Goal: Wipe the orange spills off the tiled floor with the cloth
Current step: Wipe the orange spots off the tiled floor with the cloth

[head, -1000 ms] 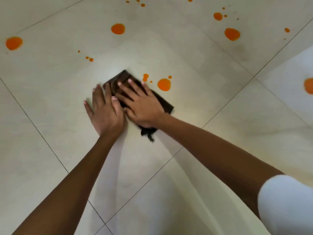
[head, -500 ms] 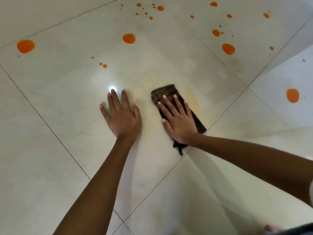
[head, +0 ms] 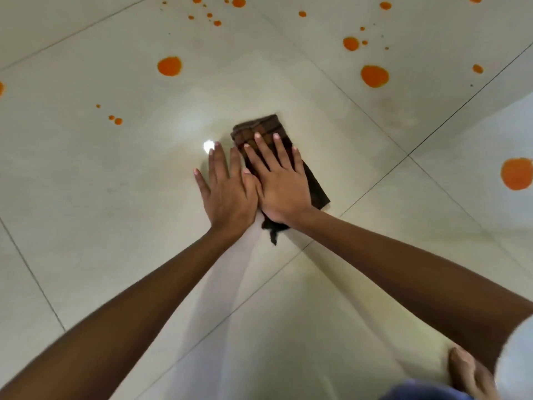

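Pressing down on the cloth (head: 261,129), the right hand (head: 284,187) lies flat with straight, spread fingers and grasps nothing. The cloth is dark brown woven fabric with faint checked lines, folded into a long narrow pad. Its far end shows beyond the fingertips, and a frayed tail sticks out below the wrist. It lies on the floor (head: 86,197) near the middle of the view, close to where two grout lines cross.

The left hand (head: 227,194) is palm down on bare tile, fingers straight and released. It touches the right hand side by side, its forefinger running along the cloth's edge.

The floor is glossy cream tile in large squares with thin dark grout lines. A small bright glare (head: 208,146) sits at the left fingertips.

Round orange spills lie well apart from the cloth: one blot (head: 169,66) far left, another (head: 374,76) far right, and a bigger one (head: 516,173) at the right edge. Tiny droplets (head: 118,121) are scattered at the left and along the top. A blurred bare foot (head: 467,373) shows in the lower right corner.
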